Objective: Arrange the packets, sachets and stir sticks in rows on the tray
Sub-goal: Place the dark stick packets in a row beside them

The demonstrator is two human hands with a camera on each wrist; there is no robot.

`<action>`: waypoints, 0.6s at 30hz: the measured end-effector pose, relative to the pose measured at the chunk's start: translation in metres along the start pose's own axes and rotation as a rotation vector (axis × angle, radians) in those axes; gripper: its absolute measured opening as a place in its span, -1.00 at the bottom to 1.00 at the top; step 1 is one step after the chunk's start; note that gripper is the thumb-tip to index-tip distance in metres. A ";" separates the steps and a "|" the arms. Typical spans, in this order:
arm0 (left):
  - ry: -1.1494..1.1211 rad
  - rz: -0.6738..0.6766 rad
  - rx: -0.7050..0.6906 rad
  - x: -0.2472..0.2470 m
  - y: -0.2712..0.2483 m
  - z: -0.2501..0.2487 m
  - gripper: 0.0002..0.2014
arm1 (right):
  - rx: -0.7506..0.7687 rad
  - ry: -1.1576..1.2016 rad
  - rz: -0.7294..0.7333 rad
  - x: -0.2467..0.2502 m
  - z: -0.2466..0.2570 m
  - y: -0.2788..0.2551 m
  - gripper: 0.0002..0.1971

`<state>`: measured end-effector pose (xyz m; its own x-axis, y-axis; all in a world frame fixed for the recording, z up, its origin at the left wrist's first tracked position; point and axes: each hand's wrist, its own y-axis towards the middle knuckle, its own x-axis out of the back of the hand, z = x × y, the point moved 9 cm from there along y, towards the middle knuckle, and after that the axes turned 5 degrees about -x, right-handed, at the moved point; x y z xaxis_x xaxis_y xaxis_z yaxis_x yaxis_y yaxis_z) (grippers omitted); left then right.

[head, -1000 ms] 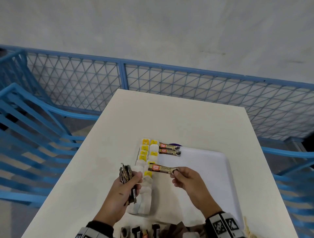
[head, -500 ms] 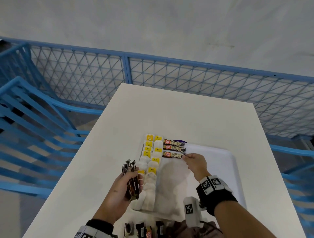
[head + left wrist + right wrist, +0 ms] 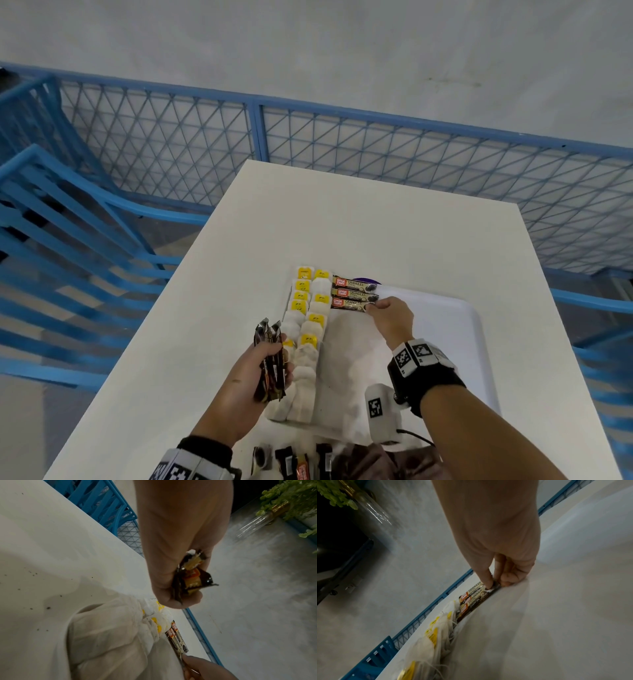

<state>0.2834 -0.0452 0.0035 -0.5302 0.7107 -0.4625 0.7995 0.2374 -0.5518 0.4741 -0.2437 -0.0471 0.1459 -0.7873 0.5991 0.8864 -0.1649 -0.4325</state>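
the right hand (image 3: 390,317) pinched the right end of the third coffee sachet (image 3: 351,304), which lay crosswise at upper centre of the tray (image 3: 455,342). the left hand (image 3: 255,373), lower left, gripped the spare sachets (image 3: 270,363) upright, nearer the row's open space below.

Bright, even head view with bowed edges; wrist views dimmer, blurred.

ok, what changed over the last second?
The right hand carried the third coffee sachet from above the tea bags to the tray, laying it just below the other two; fingertips still on its end. Left hand still grips the sachet bundle. Tea bag rows unchanged.
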 end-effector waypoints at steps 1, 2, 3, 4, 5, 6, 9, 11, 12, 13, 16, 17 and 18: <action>0.001 0.000 -0.002 0.000 0.000 0.000 -0.79 | 0.000 0.005 -0.001 0.000 0.000 0.000 -0.85; 0.005 0.001 -0.003 -0.001 0.000 0.000 -0.79 | -0.002 0.014 -0.005 0.000 0.000 0.000 -0.86; 0.010 0.003 -0.004 -0.001 0.000 0.000 -0.79 | -0.008 0.034 -0.007 0.000 -0.001 0.000 -0.86; 0.019 0.005 -0.006 -0.002 0.000 0.000 -0.80 | -0.016 0.059 -0.008 0.001 -0.002 0.000 -0.85; 0.032 0.007 -0.010 -0.002 0.000 0.000 -0.81 | -0.024 0.081 -0.009 0.001 -0.003 -0.001 -0.83; 0.050 0.008 -0.017 -0.002 0.001 -0.001 -0.83 | -0.025 0.095 -0.011 0.001 -0.004 -0.002 -0.81; 0.124 0.020 -0.044 -0.004 0.000 -0.003 -0.86 | 0.003 0.110 -0.011 0.002 -0.001 -0.009 -0.83; 0.167 0.050 -0.055 -0.008 -0.003 -0.004 -0.83 | 0.051 0.120 -0.003 0.001 0.006 -0.020 -0.86; 0.179 0.061 -0.059 -0.011 -0.004 -0.004 -0.82 | 0.082 0.135 0.007 0.000 0.010 -0.027 -0.88; 0.188 0.072 -0.062 -0.013 -0.005 -0.004 -0.81 | 0.111 0.154 0.030 -0.002 0.015 -0.036 -0.92; 0.233 0.100 -0.069 -0.017 -0.007 -0.003 -0.82 | 0.181 0.208 0.231 -0.018 0.032 -0.074 -0.95; 0.244 0.105 -0.075 -0.018 -0.007 -0.002 -0.83 | 0.189 0.227 0.338 -0.025 0.037 -0.090 -0.93; 0.250 0.110 -0.084 -0.019 -0.008 -0.002 -0.83 | 0.189 0.247 0.448 -0.033 0.040 -0.106 -0.91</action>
<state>0.2877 -0.0594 0.0181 -0.3613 0.8739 -0.3252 0.8744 0.1965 -0.4436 0.3930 -0.1767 0.0063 0.4398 -0.8760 0.1977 0.8283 0.3106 -0.4664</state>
